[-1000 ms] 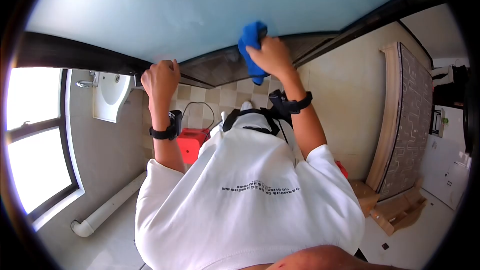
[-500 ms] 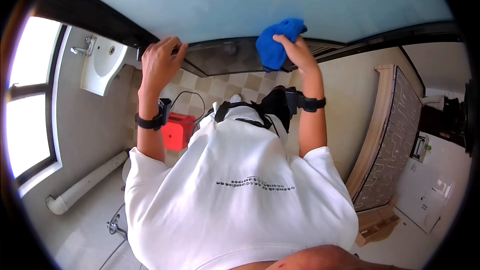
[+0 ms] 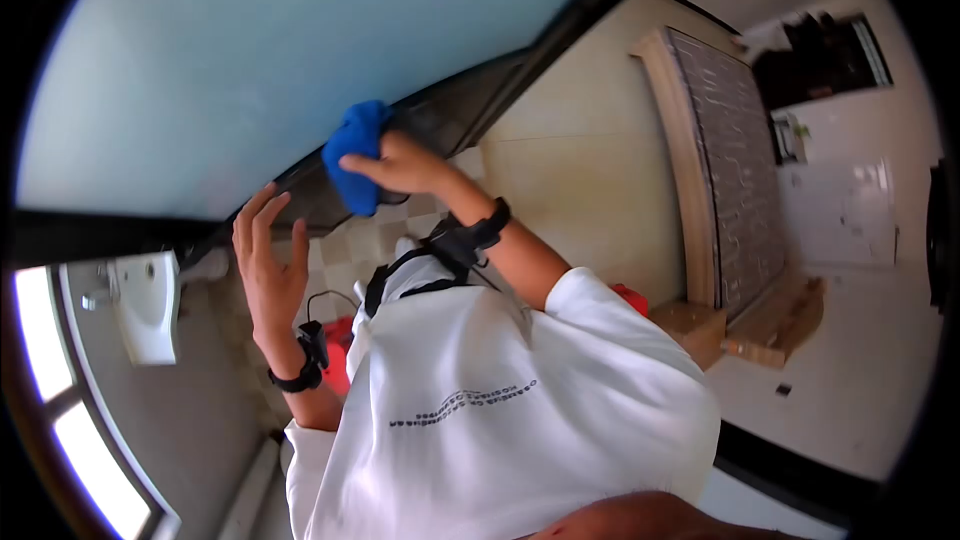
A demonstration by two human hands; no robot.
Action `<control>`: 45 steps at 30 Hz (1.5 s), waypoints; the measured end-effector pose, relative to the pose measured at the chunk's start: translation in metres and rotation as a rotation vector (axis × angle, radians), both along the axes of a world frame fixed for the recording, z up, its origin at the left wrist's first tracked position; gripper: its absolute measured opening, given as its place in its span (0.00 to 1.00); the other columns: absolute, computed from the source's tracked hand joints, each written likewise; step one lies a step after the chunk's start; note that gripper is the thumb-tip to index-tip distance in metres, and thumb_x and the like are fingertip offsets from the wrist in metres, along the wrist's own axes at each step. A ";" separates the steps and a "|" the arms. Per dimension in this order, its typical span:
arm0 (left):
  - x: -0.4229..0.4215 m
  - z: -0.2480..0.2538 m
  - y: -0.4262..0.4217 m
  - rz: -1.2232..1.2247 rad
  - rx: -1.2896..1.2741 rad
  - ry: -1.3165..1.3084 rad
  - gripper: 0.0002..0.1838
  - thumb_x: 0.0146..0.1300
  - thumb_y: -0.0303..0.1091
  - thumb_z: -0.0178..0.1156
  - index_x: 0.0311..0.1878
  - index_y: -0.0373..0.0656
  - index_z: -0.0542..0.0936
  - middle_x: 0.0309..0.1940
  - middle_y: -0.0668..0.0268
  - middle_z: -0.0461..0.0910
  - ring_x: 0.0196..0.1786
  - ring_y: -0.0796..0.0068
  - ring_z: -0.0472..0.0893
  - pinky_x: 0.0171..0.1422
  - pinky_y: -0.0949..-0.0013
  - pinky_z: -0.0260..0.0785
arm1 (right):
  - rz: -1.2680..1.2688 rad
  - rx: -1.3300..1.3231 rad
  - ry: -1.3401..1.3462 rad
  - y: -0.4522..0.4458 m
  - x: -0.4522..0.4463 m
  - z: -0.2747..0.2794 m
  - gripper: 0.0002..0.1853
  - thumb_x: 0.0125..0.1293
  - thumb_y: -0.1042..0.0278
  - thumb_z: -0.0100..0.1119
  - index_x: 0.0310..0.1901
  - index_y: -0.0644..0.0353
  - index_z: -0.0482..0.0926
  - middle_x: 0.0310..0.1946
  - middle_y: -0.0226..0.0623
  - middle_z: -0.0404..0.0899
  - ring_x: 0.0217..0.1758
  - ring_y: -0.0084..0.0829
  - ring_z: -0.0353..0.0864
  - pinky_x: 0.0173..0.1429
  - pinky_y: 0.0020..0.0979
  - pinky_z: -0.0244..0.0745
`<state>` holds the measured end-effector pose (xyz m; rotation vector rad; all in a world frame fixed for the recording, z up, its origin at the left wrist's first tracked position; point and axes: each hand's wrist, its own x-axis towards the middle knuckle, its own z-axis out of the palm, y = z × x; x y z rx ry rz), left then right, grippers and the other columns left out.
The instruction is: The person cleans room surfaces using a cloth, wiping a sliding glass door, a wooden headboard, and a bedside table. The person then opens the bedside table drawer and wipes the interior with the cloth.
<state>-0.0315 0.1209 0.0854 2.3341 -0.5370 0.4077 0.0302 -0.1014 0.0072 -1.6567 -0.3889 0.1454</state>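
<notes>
My right hand (image 3: 405,166) grips a bunched blue cloth (image 3: 355,155) at the lower edge of a large frosted glass panel (image 3: 250,60). The cloth overlaps the panel's dark frame (image 3: 440,105); whether it presses on the frame or the glass I cannot tell. To the left, my left hand (image 3: 268,265) is held up with its fingers apart and nothing in it. Its fingertips are close to the frame's left part; contact is not clear. Both wrists wear black straps with small devices.
A white washbasin (image 3: 150,310) with a tap is at the left, beside a bright window (image 3: 45,340). Something red (image 3: 337,355) stands by my left forearm, partly hidden. At the right are a wood-edged bed (image 3: 690,170) and a cardboard box (image 3: 690,330).
My view has turned, so the panel now slants. My right hand has brought the cloth leftward, nearer my left hand. The left hand has come off the frame's edge and its fingers have spread.
</notes>
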 end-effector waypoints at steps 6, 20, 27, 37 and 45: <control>0.034 -0.007 -0.049 -0.224 -0.211 0.238 0.39 0.53 0.26 0.69 0.69 0.40 0.65 0.61 0.52 0.73 0.62 0.52 0.75 0.65 0.56 0.66 | 0.048 0.091 -0.111 -0.021 -0.019 0.063 0.29 0.66 0.56 0.65 0.63 0.65 0.69 0.55 0.38 0.77 0.59 0.29 0.74 0.66 0.34 0.68; 0.022 0.130 -0.060 -0.458 -0.854 -0.518 0.20 0.60 0.36 0.68 0.53 0.39 0.79 0.40 0.58 0.79 0.41 0.57 0.74 0.50 0.51 0.66 | -0.646 -0.176 -0.295 -0.136 0.010 0.036 0.12 0.61 0.65 0.63 0.39 0.66 0.77 0.33 0.41 0.81 0.38 0.37 0.81 0.47 0.37 0.74; 0.022 0.226 -0.038 -1.182 -1.138 -0.384 0.26 0.66 0.50 0.60 0.65 0.57 0.72 0.61 0.65 0.68 0.64 0.72 0.66 0.69 0.64 0.59 | -0.600 -0.217 -0.524 -0.118 0.045 -0.050 0.10 0.62 0.68 0.64 0.38 0.65 0.77 0.32 0.42 0.81 0.37 0.39 0.81 0.47 0.37 0.75; 0.006 0.245 -0.074 -1.278 -1.040 -0.283 0.22 0.65 0.48 0.60 0.60 0.54 0.73 0.57 0.66 0.70 0.58 0.70 0.70 0.62 0.63 0.63 | -1.029 -0.154 -0.569 -0.151 0.056 0.020 0.13 0.64 0.67 0.59 0.42 0.69 0.73 0.40 0.56 0.75 0.45 0.55 0.74 0.52 0.49 0.68; -0.006 0.235 -0.087 -1.299 -1.034 -0.269 0.19 0.65 0.46 0.60 0.57 0.52 0.73 0.54 0.66 0.72 0.53 0.68 0.73 0.56 0.63 0.66 | -0.563 -0.362 -0.824 -0.086 0.036 0.047 0.16 0.63 0.61 0.63 0.42 0.66 0.74 0.37 0.56 0.77 0.39 0.56 0.77 0.45 0.48 0.73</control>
